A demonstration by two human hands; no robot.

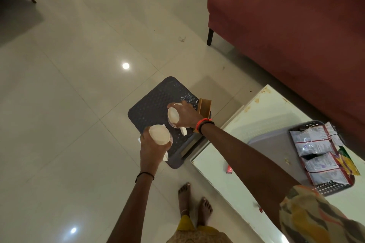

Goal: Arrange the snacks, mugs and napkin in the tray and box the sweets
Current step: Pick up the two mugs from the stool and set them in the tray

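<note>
Head view, looking down. The left hand (151,147) grips 1 white mug (159,134) around its body from the near side, mouth up; the right hand (185,115) grips a 2nd mug (173,115) the same way, fingers wrapped over its far wall. Both hands are closed on their loads. Each mug is held by the body and not the handle, probably so that 2 can be carried at once and kept level. The handles point down toward 5 o'clock. Both mugs are over a dark stool (156,108) at the centre; whether they rest on its top or hang just above it cannot be told.

At 2 o'clock from the right hand, a brown cardboard box (205,107) stands open at the stool's far corner, presumably for the sweets; its contents are hidden. At 4 o'clock lies a white table (262,116), stained in places. On it sits a grey tray (276,144) with perforated ends, already holding several snack packets (320,156) along its right half; its left half is bare, which suggests room kept for the mugs. A small red wrapper (229,169) lies on the table, near the tray's left edge. No napkin can be made out.

A red sofa (296,25) fills the 1 o'clock quarter. The person's own right forearm crosses the table's near corner, and the box stands just beside the right hand, so a swing toward the tray could brush it.
</note>
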